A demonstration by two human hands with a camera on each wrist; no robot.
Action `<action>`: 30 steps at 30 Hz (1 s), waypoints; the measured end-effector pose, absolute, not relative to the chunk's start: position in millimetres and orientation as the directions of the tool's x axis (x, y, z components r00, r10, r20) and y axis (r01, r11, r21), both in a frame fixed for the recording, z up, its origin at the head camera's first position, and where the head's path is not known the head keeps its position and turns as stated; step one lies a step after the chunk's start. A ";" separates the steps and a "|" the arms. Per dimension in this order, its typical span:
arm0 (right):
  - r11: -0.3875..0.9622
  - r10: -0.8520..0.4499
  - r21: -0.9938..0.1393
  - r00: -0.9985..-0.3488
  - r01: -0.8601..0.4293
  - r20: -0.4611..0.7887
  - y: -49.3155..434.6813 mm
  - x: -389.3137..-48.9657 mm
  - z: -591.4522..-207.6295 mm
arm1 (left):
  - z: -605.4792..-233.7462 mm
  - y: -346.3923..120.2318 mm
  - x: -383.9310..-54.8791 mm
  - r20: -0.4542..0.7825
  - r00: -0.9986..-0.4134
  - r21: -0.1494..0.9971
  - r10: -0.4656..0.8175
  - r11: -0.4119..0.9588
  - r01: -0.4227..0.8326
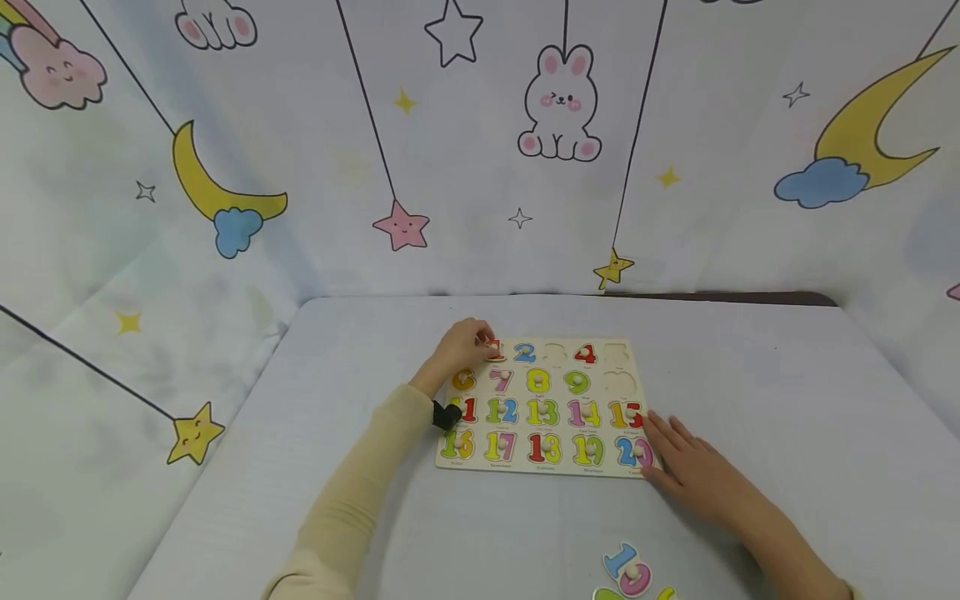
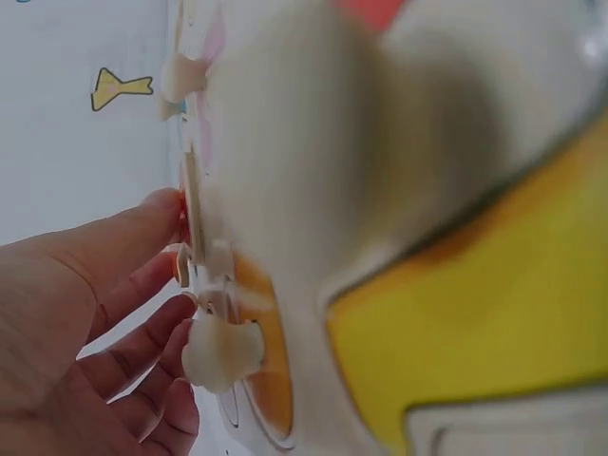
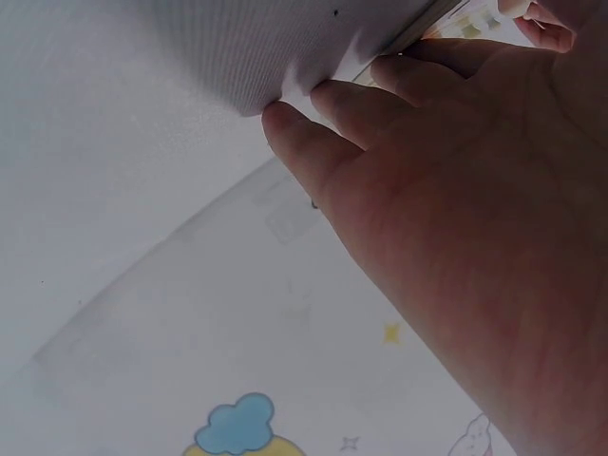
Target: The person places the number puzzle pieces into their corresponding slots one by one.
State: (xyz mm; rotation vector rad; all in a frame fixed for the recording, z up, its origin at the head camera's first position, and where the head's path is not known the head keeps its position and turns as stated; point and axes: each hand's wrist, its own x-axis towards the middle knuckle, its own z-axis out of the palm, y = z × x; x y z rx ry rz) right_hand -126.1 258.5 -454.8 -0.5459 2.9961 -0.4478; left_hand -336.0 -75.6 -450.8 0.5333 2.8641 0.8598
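Note:
A wooden number puzzle board [image 1: 472, 465] lies on the white table, most recesses filled with knobbed number pieces. At its top left corner my left hand [image 1: 462, 343] pinches the red number 1 piece [image 1: 495, 351] between thumb and fingers. The left wrist view shows the left hand [image 2: 104, 313] from the palm side, with the piece edge-on at the fingertips. My right hand [image 1: 701, 471] lies with extended fingers against the board's lower right edge. In the right wrist view the right hand [image 3: 456, 180] touches the table with its fingertips.
Bare recesses show at the 3 [image 1: 555, 353], 5 [image 1: 617, 356] and 10 [image 1: 620, 383] places. Near the front edge lie a loose number 10 piece [image 1: 628, 571] and parts of a green piece [image 1: 607, 594] and a yellow piece [image 1: 667, 593]. A printed cloth [image 1: 480, 167] stands behind.

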 end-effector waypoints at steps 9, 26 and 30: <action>0.896 -0.352 -0.293 -0.936 -0.332 -0.015 259.8 -127.4 -456.0 | -451.0 -74.6 -337.0 0.021 -0.922 0.511 0.386 0.788 0.342; 0.901 -0.347 -0.286 -0.938 -0.327 -0.020 258.7 -126.9 -457.0 | -446.8 -78.0 -334.6 -0.027 -0.892 0.512 0.451 0.772 0.375; 0.902 -0.344 -0.288 -0.939 -0.322 -0.026 259.1 -127.3 -456.9 | -446.7 -80.6 -333.7 -0.004 -0.879 0.516 0.477 0.754 0.407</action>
